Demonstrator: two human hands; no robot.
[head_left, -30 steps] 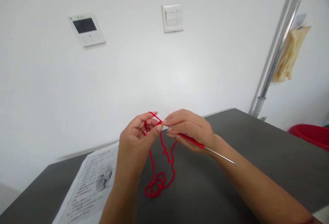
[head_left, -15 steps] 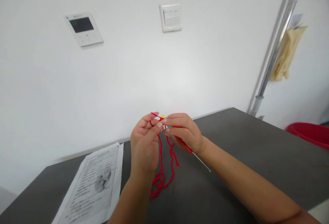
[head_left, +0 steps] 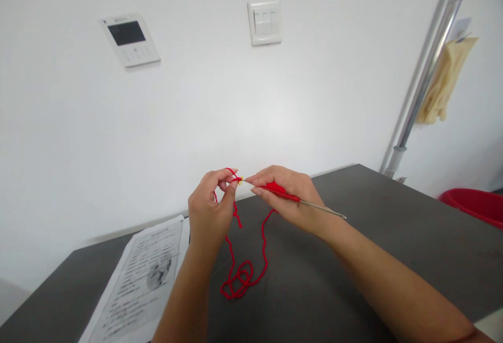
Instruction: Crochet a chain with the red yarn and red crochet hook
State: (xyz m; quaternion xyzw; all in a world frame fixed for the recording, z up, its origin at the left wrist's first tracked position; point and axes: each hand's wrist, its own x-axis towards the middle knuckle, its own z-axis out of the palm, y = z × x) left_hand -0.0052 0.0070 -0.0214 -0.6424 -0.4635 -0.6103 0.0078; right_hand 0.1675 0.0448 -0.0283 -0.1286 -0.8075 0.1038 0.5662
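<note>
My left hand (head_left: 209, 207) is raised above the dark table (head_left: 373, 238), fingers pinched on a strand of red yarn (head_left: 240, 279) that loops over the forefinger. The yarn hangs down from it and lies in a loose tangle on the table. My right hand (head_left: 288, 196) is closed around a crochet hook (head_left: 298, 200) with a red grip and a metal shaft. The hook's tip meets the yarn at my left fingertips, where a small yellow spot shows.
A printed sheet of paper (head_left: 137, 285) lies on the table at the left. On the white wall hang an intercom panel (head_left: 129, 39) and a light switch (head_left: 264, 22). A metal pole (head_left: 424, 70) with a beige cloth (head_left: 446, 83) stands at the right, by a red basin (head_left: 475, 205).
My hands have drawn slightly apart. The hook now lies nearly level, its tip pointing left into the yarn at my left fingertips. The short yarn tail hangs higher.
</note>
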